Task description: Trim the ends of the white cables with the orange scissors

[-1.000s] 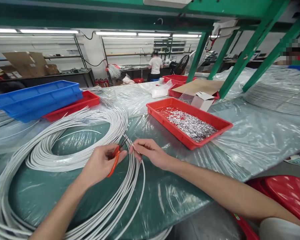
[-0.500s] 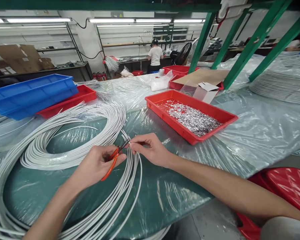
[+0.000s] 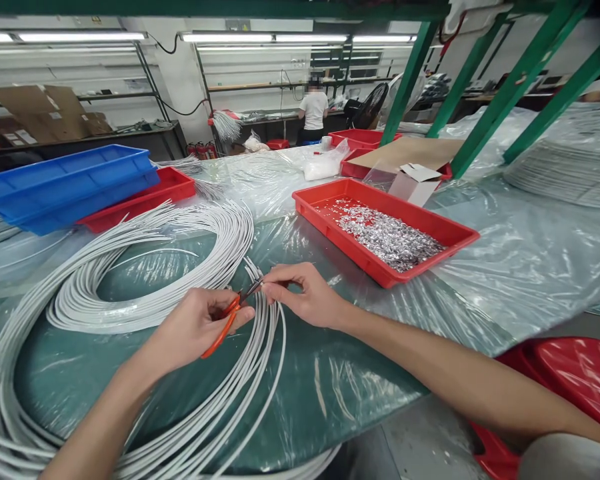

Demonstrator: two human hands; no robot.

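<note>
My left hand is closed round orange-handled pliers, whose dark jaws point right toward my other hand. My right hand pinches the end of a white cable at the jaws' tip; what sits in the pinch is too small to see. Both hands hover over a big coil of white cables lying on the green table under clear plastic sheeting. A red tray with a heap of small silvery metal pieces stands just right of my hands.
A blue tray rests on another red tray at the back left. Cardboard and a small box lie behind the metal pieces. Green frame posts rise at the right. A red stool stands low right. A person works far back.
Both hands have stayed almost in place over the coil; the right hand's pinch has drawn up closer to the pliers' jaws. The view has tipped slightly.
</note>
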